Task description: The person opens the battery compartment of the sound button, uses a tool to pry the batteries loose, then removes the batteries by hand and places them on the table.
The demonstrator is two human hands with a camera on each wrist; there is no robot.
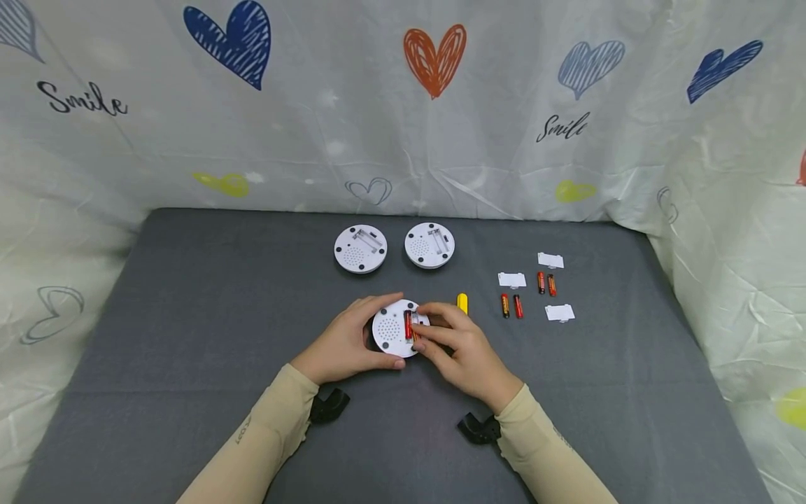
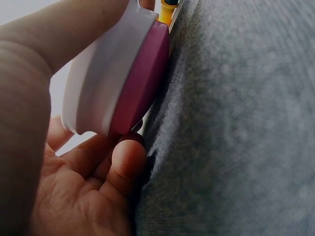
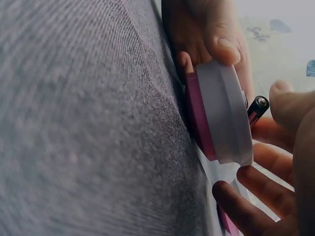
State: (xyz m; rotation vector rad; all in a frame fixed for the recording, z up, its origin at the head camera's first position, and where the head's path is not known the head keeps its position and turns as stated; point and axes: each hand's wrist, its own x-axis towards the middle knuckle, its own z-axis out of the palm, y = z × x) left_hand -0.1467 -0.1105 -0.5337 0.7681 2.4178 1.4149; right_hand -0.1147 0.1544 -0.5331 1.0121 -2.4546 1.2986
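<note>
My left hand grips a round white device by its rim, thumb near and fingers far. The device's back, with speaker holes and a battery slot, faces up; its lower part is pink. One red-and-black battery lies in the slot. My right hand is at the slot's right side, its thumb and a finger pinching a second battery. That battery stands tilted, one end raised out of the slot. Its lower end is hidden in the right wrist view.
Two similar round devices lie back-up behind, their slots without batteries. To the right are several loose batteries and white battery covers. A yellow object is partly hidden behind my right hand. Grey cloth covers the table.
</note>
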